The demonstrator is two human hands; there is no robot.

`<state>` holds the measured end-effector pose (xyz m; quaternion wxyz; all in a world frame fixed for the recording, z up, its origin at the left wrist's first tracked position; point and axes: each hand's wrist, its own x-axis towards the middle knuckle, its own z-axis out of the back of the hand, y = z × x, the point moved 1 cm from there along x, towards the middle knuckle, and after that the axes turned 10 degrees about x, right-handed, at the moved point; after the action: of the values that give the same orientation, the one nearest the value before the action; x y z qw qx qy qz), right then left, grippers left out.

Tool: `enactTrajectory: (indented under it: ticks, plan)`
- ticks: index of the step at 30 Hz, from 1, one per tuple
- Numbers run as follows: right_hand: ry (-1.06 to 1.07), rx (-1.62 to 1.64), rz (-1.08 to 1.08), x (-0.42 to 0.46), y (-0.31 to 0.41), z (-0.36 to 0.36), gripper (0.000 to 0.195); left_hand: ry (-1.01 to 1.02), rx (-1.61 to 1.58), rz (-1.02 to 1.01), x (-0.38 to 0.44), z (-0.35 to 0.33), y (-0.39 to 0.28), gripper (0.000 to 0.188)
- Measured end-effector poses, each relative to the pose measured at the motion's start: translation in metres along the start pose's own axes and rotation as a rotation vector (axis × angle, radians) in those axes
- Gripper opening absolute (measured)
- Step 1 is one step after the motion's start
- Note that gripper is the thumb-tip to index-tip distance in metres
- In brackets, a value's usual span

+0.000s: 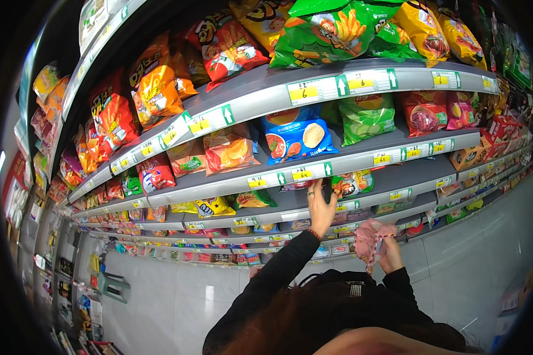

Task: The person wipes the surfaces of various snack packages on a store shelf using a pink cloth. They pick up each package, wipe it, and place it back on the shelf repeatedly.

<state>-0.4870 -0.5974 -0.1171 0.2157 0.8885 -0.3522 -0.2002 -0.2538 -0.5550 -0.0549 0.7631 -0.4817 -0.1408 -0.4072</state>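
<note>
My left hand (322,208), with a ring on one finger, reaches to a lower shelf, its fingertips under the shelf edge with price tags. Right beside its fingers lies a green and yellow snack bag (354,183); whether they touch it, I cannot tell. Part of a red packet (296,186) shows to the left of the fingers. In my right hand (391,255), lower and to the right, is a crumpled pink cloth (373,239). Above my left hand, a blue bag of potato chips (298,135) stands on the shelf.
A price-tagged shelf edge (266,176) runs just above my left hand. Large green (331,35) and orange snack bags (157,91) fill the top shelf. Boxes (471,153) stand at the right. A green plastic stool (112,286) is on the tiled floor (195,284) at the lower left.
</note>
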Motion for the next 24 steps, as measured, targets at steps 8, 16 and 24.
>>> enactTrajectory:
  ticks: [8, 16, 24]
  plan:
    - [-0.040, 0.010, -0.058, 0.020, -0.012, -0.024, 0.016, -0.633, 0.084, -0.595, 0.141, 0.192, -0.110, 0.034]
    - [-0.022, -0.011, -0.064, 0.014, -0.020, -0.025, 0.016, 0.062, 0.354, 0.088, 0.327, 0.254, -0.092, 0.091]
    - [-0.013, 0.003, -0.080, -0.001, -0.007, -0.016, 0.019, 0.157, 0.489, 0.248, 0.376, 0.248, -0.046, 0.096]
